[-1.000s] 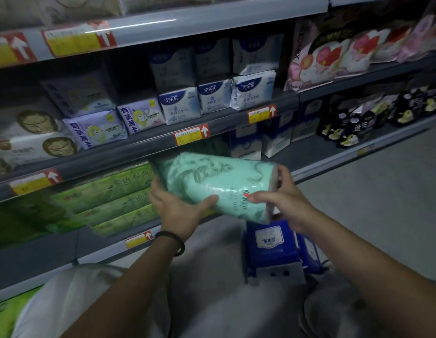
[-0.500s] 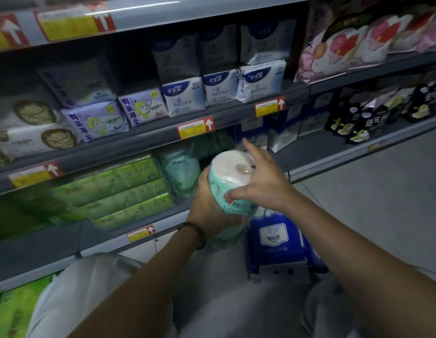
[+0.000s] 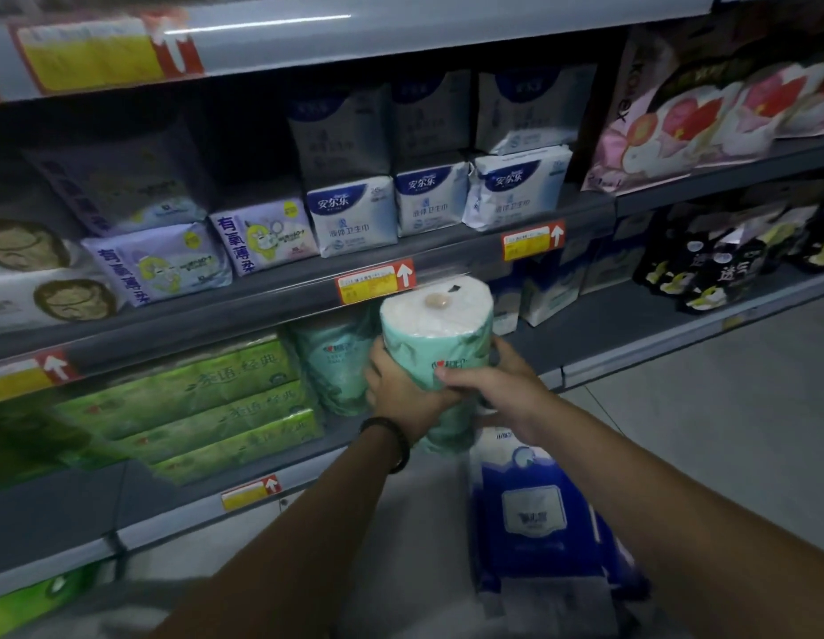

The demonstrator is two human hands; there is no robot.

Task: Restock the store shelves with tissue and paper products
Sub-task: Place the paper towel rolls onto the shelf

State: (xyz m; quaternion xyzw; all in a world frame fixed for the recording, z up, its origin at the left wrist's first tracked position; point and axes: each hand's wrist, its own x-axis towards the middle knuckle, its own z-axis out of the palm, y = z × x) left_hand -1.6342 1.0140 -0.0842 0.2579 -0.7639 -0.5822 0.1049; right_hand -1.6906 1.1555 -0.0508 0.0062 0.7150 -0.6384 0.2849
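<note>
A mint-green wrapped pack of paper rolls [image 3: 435,334] stands upright in front of the lower shelf, its white roll end facing up. My left hand [image 3: 401,394] grips its left side and my right hand [image 3: 497,389] wraps round its right front. Just behind and to the left, another mint-green pack [image 3: 334,362] stands on the shelf [image 3: 262,472]. A blue tissue pack [image 3: 534,514] lies below my right forearm, near my lap.
Green tissue packs [image 3: 193,403] are stacked on the lower shelf at the left. The shelf above holds blue-white pad packs [image 3: 428,200] and purple packs [image 3: 262,232]. Blue-white packs [image 3: 553,288] stand right of the held pack. Grey floor [image 3: 723,408] lies to the right.
The green pack went from lying sideways to standing upright and moved up toward the lower shelf opening. My right hand slid from its top end down to its side.
</note>
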